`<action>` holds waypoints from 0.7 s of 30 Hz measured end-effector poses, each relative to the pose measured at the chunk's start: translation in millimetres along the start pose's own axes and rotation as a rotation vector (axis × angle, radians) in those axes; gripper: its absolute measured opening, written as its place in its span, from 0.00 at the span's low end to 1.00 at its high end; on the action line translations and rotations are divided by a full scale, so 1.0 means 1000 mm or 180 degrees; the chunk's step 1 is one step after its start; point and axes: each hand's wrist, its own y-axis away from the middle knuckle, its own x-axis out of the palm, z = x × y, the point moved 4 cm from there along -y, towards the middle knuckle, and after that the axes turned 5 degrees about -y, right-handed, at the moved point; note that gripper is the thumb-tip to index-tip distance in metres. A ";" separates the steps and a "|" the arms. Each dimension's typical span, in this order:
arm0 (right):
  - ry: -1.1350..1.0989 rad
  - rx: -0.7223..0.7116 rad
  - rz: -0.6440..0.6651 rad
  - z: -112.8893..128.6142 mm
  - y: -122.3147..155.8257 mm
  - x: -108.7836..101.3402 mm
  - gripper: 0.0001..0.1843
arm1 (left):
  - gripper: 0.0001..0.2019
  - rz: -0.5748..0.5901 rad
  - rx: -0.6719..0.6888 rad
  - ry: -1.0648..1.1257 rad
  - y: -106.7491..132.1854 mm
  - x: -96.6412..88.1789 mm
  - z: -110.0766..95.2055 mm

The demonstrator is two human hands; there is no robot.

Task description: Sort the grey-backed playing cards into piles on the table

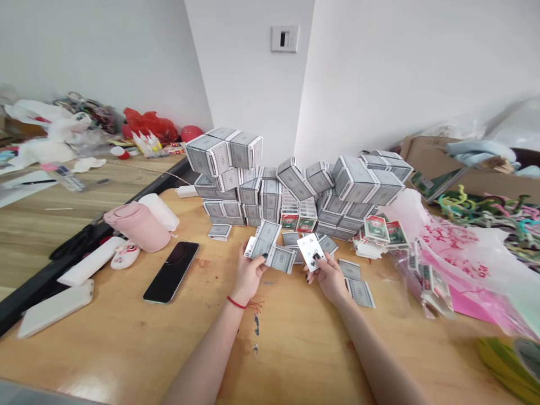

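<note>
My left hand (248,277) is closed on a small fan of grey-backed playing cards (265,241) held above the wooden table (295,349). My right hand (330,277) pinches a single face-up card (311,251) showing black pips. The two hands are close together, just in front of a wall built of folded card boxes (291,188). Loose grey-backed cards (358,284) lie flat on the table beside my right hand. A red string circles my left wrist.
A black phone (171,271) lies face up to the left, near a pink pouch (137,225) and white cases (57,306). A pink-printed plastic bag (455,253) with card packs lies on the right. Cardboard box (439,163) and coloured pipe cleaners (489,211) sit behind.
</note>
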 end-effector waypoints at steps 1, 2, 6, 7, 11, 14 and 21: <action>0.0014 0.0069 0.0034 -0.003 0.001 0.002 0.14 | 0.14 -0.0062 -0.0086 0.0146 -0.002 -0.001 0.000; 0.0056 0.0116 0.0040 -0.005 0.002 0.003 0.15 | 0.10 -0.0149 -0.0169 0.0309 -0.004 -0.003 -0.001; 0.0496 0.0201 0.0234 -0.011 0.012 0.013 0.18 | 0.03 -0.0567 -0.0285 0.0949 -0.010 -0.012 -0.002; 0.0612 0.0219 0.0344 -0.013 0.015 0.017 0.18 | 0.04 -0.0623 -0.0293 0.1026 -0.010 -0.014 -0.002; 0.0986 0.0274 0.0607 -0.017 0.027 0.034 0.19 | 0.06 -0.0665 -0.0393 0.1071 -0.009 -0.014 0.001; 0.1058 0.0217 0.0488 -0.017 0.029 0.039 0.19 | 0.06 -0.0614 -0.0432 0.1025 -0.007 -0.011 0.004; 0.0848 0.0131 0.0504 -0.017 0.029 0.045 0.19 | 0.06 -0.0529 -0.0574 0.0951 -0.002 -0.002 0.010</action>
